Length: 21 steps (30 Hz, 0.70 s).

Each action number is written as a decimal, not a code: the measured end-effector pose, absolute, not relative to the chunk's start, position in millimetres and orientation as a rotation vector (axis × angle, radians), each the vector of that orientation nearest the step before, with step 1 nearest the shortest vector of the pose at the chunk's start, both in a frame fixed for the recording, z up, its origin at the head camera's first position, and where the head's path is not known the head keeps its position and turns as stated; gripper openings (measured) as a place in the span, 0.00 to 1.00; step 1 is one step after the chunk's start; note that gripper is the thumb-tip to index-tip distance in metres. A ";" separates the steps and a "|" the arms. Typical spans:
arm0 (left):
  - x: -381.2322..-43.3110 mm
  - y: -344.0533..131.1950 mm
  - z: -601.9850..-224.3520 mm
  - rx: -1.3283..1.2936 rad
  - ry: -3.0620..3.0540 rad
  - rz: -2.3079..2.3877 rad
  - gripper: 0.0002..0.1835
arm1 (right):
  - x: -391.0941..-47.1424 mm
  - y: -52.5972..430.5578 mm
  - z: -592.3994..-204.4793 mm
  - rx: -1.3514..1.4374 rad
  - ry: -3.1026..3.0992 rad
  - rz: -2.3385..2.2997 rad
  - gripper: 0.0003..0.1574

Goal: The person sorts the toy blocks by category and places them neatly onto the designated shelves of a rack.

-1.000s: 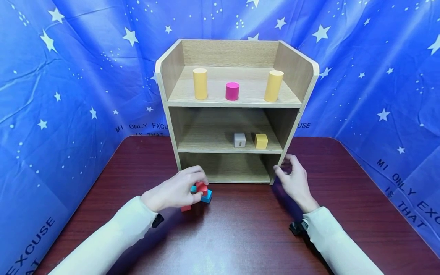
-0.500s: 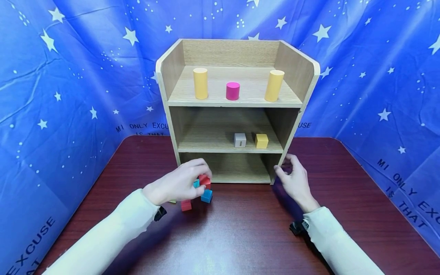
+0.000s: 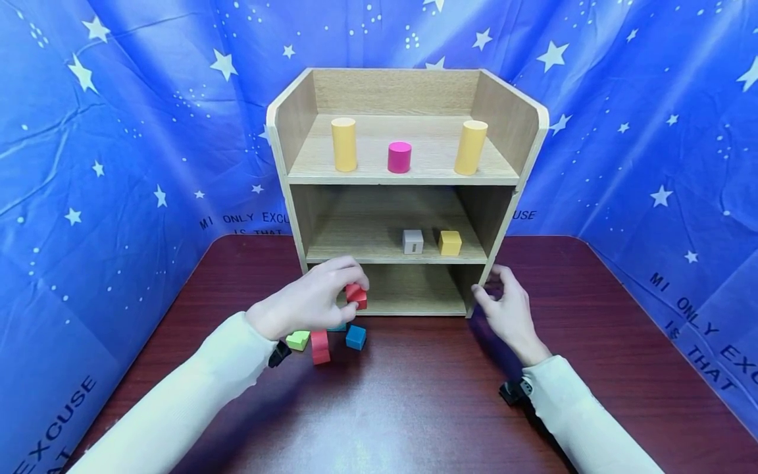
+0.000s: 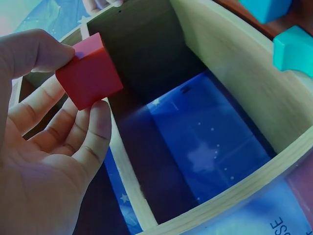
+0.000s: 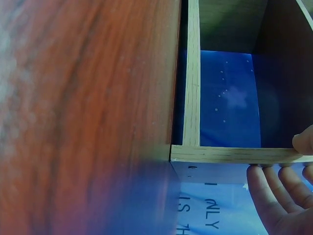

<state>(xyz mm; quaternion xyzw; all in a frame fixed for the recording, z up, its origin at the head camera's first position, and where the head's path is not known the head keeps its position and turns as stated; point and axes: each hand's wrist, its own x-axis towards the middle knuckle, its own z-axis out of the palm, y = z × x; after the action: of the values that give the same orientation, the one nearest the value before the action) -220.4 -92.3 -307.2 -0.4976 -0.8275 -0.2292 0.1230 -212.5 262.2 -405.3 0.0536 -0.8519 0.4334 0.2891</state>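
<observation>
My left hand (image 3: 310, 299) pinches a red block (image 3: 357, 295) between thumb and fingertips, in front of the left part of the wooden shelf's (image 3: 397, 95) lowest compartment. Seen from the left wrist, the red block (image 4: 88, 73) overlaps the front edge of a shelf board. At the lower right, my right hand (image 3: 509, 313) grips the shelf's side panel. The right wrist view has its thumb (image 5: 304, 142) over the panel's front edge and its fingers (image 5: 266, 193) against the outer face. Below my left hand lie a blue cube (image 3: 356, 338) and a teal block (image 3: 339, 327), partly hidden.
Another red block (image 3: 320, 347) and a green block (image 3: 298, 340) lie beside my left wrist. Two yellow cylinders (image 3: 344, 145) flank a magenta cylinder (image 3: 399, 158) on the top level. A grey cube (image 3: 412, 241) and a yellow cube (image 3: 450, 243) sit on the middle level.
My left hand has lifted the red block up and slightly right, away from the other blocks, uncovering the green and second red ones. The right hand keeps its place on the shelf.
</observation>
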 end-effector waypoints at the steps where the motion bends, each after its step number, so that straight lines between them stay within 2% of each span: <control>1: -220.9 -91.7 -306.0 -1.450 -2.410 -0.666 0.10 | -212.4 262.0 -405.3 0.143 -2.275 1.152 0.23; 21: -232.7 -80.5 -281.2 -1.421 -2.401 -0.669 0.10 | -212.4 261.4 -405.5 0.136 -2.285 1.133 0.23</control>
<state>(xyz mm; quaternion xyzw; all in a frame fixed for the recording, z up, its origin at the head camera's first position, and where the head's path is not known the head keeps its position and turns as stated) -232.7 -80.5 -281.2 -0.4907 -0.8292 -0.2309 0.1358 -212.4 261.4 -405.5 0.0509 -0.8563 0.4247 0.2896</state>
